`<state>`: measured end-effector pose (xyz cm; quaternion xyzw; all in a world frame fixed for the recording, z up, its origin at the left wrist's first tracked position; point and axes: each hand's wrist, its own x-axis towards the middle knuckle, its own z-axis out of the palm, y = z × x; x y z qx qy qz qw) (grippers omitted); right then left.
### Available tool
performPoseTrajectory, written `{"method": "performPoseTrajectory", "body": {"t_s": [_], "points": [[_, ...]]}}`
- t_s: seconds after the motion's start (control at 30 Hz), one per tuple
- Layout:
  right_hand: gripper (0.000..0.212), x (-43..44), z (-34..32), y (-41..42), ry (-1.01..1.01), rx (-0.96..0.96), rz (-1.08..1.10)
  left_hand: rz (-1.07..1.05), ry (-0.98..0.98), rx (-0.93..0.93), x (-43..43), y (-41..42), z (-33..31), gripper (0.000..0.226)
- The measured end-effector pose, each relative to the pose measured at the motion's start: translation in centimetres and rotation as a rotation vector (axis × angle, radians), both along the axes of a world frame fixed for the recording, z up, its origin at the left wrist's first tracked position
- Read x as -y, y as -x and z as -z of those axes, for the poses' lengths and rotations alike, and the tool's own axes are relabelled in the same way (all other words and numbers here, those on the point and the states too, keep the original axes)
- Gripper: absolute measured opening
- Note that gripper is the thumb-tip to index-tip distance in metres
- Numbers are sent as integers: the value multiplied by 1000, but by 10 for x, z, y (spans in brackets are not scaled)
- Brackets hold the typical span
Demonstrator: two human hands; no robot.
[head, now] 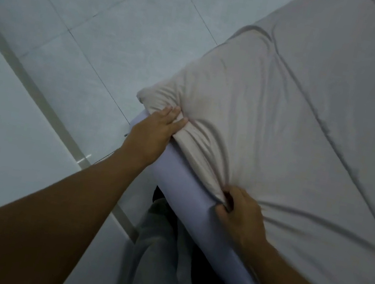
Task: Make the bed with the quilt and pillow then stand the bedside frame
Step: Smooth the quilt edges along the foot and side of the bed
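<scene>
So, your left hand (156, 126) has its fingers clamped on the bunched quilt (297, 126) near its corner. Your right hand (241, 216) pinches the same edge, I think (it's blurry). The quilt's length runs away from both hands, up-right over the bed (176, 172).

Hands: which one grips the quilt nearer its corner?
The left hand: it grips the quilt just beside its corner, while the right hand grips the same edge farther along.
</scene>
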<state>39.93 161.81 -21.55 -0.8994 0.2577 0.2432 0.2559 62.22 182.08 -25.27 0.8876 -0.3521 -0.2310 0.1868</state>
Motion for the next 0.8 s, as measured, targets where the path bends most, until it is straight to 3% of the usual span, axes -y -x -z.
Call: {"method": "performPoseTrajectory", "body": {"t_s": [0.2,0.4,0.47,0.6,0.7,0.8], "points": [[22,-23,-8,1,-198,106,-154,63,21,148,-42,0,-20,49],[25,-16,-3,-7,-365,55,-294,86,-35,76,-42,-1,-30,46],[26,-15,-7,-23,-319,181,-334,32,-14,92,-32,-12,-34,47],[43,-13,-2,-60,5,467,-285,-60,31,211,-2,-25,-30,45],[68,-8,15,-88,144,400,-367,-40,-23,168,12,-15,-7,57],[71,-12,32,-90,214,282,-459,-4,-93,135,5,-10,14,59]]}}
